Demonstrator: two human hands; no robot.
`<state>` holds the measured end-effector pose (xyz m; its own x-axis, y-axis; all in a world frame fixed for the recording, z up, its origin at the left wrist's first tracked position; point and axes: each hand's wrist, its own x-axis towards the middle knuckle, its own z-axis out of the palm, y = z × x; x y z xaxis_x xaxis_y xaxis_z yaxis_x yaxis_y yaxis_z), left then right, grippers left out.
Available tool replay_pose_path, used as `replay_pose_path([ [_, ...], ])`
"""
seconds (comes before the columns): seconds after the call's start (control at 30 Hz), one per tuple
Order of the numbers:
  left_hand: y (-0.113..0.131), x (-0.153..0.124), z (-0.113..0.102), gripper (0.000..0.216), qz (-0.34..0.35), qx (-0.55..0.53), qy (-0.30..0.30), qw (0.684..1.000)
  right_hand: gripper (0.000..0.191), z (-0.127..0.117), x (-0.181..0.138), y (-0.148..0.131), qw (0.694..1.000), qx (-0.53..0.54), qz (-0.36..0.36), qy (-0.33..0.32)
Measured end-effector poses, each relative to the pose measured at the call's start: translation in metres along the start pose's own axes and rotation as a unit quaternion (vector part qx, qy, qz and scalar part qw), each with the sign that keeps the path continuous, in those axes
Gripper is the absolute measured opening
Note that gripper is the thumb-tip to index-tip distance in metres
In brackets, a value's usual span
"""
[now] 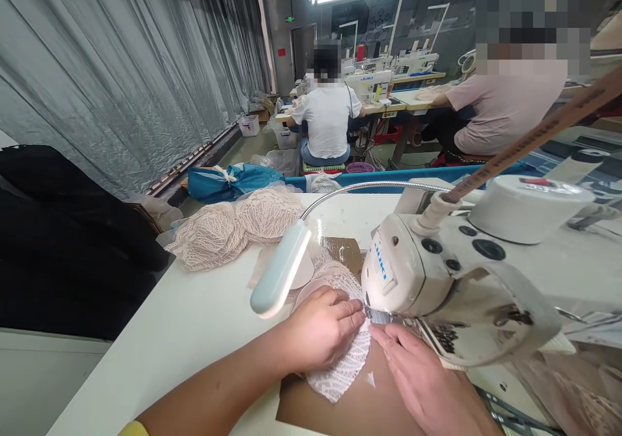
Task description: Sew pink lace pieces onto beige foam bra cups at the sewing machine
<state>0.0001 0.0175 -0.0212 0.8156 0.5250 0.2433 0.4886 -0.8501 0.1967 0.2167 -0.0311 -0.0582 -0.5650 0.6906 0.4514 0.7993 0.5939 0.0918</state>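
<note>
My left hand (pixel 328 326) lies on a pale lace piece (pixel 340 371), fingers bent and pressed together on the cloth by the needle area. Moulded pale cups (pixel 304 271) show beyond that hand, joined to or lying against the lace; I cannot tell which. My right hand (pixel 420 374) rests on the brown board (pixel 335 403), fingers stretched out, tips at the lace's right edge. The white sewing machine (pixel 398 274) stands over the lace, its needle hidden behind the head and my fingers.
A lit lamp (pixel 282 271) on a bent metal neck hangs left of the machine. Lace cups (pixel 233 229) lie piled at the table's far left. A thread cone (pixel 529 206) stands on the right. Two people (pixel 328 122) sit at machines ahead.
</note>
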Motion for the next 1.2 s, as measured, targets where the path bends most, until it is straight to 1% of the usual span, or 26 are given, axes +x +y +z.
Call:
replay_pose_path([
  [0.17, 0.001, -0.002, 0.001, 0.024, -0.024, 0.013, 0.008, 1.0, 0.045, -0.003, 0.005, -0.001, 1.0, -0.018, -0.019, -0.011],
  [0.3, 0.001, -0.006, -0.002, 0.027, -0.024, 0.018, 0.006, 1.0, 0.043, -0.009, 0.006, -0.003, 1.0, 0.018, -0.013, -0.001],
  [0.47, 0.0, -0.009, -0.005, 0.033, 0.028, 0.005, -0.003, 1.0, 0.04, -0.016, 0.007, -0.004, 0.995, 0.093, -0.009, -0.022],
  [0.6, -0.001, -0.009, -0.002, 0.033, 0.069, -0.01, -0.008, 0.998, 0.037, -0.016, 0.007, -0.004, 0.993, 0.115, -0.008, -0.033],
  [0.67, 0.0, -0.01, 0.0, 0.032, 0.063, -0.015, -0.011, 0.998, 0.039, -0.014, 0.006, -0.005, 0.994, 0.112, -0.003, -0.02],
  [0.77, 0.004, -0.009, 0.001, 0.034, 0.035, -0.018, -0.01, 0.999, 0.041, -0.011, 0.004, -0.006, 0.994, 0.108, 0.018, 0.001],
  [0.87, 0.008, -0.009, 0.002, 0.036, 0.016, -0.022, -0.012, 1.0, 0.04, -0.009, 0.003, -0.006, 0.995, 0.099, 0.026, 0.002],
  [1.07, 0.012, -0.008, 0.0, 0.042, -0.012, -0.026, -0.008, 1.0, 0.04, -0.004, -0.002, -0.004, 1.0, 0.015, 0.024, 0.009],
  [1.2, 0.011, -0.008, -0.002, 0.042, -0.013, -0.039, -0.011, 0.999, 0.04, -0.002, -0.006, -0.002, 1.0, -0.001, 0.026, 0.001],
])
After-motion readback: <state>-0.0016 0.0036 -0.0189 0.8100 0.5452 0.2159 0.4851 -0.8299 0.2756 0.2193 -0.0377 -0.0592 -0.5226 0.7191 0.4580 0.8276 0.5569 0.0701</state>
